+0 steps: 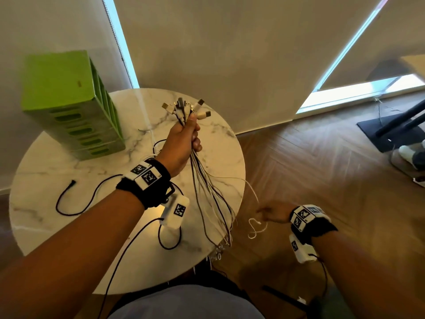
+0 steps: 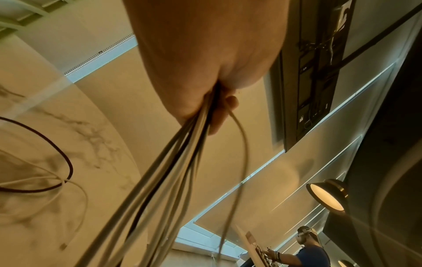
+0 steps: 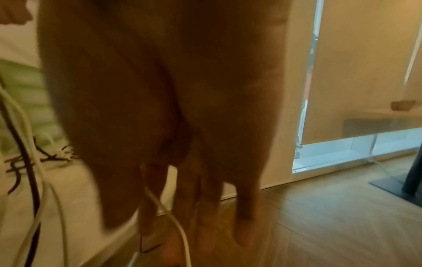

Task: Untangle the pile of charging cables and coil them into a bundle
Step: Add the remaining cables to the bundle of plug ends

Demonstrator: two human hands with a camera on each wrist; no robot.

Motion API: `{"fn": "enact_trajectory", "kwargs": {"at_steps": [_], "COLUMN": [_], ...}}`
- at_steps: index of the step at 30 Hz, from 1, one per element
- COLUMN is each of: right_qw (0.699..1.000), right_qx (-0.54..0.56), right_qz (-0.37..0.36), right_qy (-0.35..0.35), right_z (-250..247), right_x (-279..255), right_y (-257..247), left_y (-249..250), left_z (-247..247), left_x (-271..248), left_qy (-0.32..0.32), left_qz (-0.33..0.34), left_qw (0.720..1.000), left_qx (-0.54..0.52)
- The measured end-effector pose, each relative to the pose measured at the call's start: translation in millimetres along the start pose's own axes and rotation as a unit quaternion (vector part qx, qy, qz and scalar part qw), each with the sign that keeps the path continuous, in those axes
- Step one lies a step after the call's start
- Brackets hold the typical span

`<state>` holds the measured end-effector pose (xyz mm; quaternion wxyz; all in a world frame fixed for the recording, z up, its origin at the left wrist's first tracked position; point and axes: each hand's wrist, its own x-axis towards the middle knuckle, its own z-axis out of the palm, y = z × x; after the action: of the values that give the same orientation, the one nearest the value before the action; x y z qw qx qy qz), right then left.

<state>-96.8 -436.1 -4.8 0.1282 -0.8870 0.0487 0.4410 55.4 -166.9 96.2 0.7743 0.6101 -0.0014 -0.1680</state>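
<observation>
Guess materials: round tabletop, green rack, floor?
Round tabletop: looks like marble or a marble-look slab, white with grey veins and a glossy sheen. Green rack: probably moulded plastic, matte, uniform colour, slotted walls. Floor: wood or wood-look planks in herringbone, visible grain, satin finish.
</observation>
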Motion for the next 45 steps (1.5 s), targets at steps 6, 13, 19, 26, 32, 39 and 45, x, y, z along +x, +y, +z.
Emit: {"fn": "enact_trajectory", "kwargs": {"at_steps": [6, 13, 19, 26, 32, 39, 45], "right_qw": [0.974, 0.864, 0.773, 0.806, 0.862, 0.815, 0.687], "right_qx": [0.186, 0.335, 0.46, 0.479, 0.417, 0.478, 0.637], "right_qz": [-0.109, -0.274, -0.263, -0.236, -0.159, -0.138, -0.159], "right_qy": [0.073, 0.257, 0.348, 0.257, 0.241, 0.298, 0.31], "right_z": [-44.8, -68.5, -47.3, -51.1, -62.3, -63.4, -56.4], "right_x": [-35.9, -43.5, -54.5, -68.4, -61.7, -71.5, -94.2], "right_y": [-66.6, -139.4, -144.2, -130.8, -121.6, -125.8, -92.6], "left_y": [-3.2, -12.7, 4.7, 22.4, 17.2, 5.1, -29.5], "left_z": [21.1, 42.3, 44.3, 54.8, 61.3, 77.4, 73.4], "left_x": [-13.6, -20.0, -17.0, -17.2, -13.0, -14.9, -9.8], "left_qy": [-0.084, -0.16, -0.225, -0.288, -0.309, -0.333, -0.441], "left_qz": [-0.02, 0.088, 0.129, -0.06, 0.075, 0.093, -0.085], "left_qw": [0.996, 0.953, 0.926, 0.955, 0.939, 0.935, 0.893], "left_qx": [-0.035, 0.241, 0.273, -0.034, 0.129, 0.081, -0.028]}}
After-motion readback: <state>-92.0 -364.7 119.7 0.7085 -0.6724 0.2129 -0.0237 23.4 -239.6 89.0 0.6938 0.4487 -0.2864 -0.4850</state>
